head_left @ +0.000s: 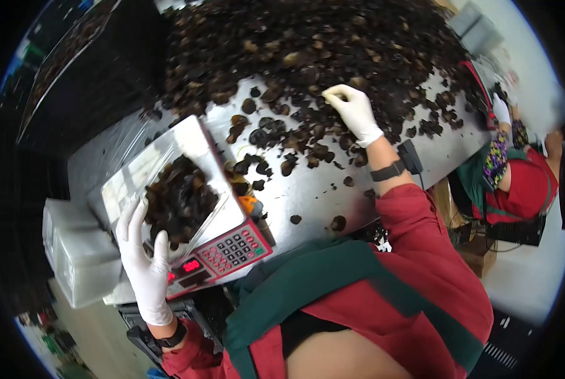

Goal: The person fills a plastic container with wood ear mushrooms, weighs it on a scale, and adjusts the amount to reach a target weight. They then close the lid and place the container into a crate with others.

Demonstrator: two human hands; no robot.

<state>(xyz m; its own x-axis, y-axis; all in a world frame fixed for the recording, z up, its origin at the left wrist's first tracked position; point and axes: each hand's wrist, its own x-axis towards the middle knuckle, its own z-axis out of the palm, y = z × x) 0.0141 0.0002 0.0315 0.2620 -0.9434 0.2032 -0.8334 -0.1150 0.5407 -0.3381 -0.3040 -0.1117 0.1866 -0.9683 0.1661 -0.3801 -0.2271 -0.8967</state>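
My left hand, in a white glove, is at the near left side of a clear plastic container of dark wood ear mushrooms. Its thumb and fingers are spread apart around the container's corner. The container sits on a scale with a red keypad panel and lit red digits. Over the metal table, my right hand, gloved too, is held with thumb and forefinger pinched together. Loose dark mushroom pieces lie below and around it. I cannot tell whether the pinch holds a small piece.
A large heap of mushrooms covers the far part of the metal table. Stacked clear containers stand left of the scale. A dark crate is at the upper left. At right, a person in red sleeves works beside another red device.
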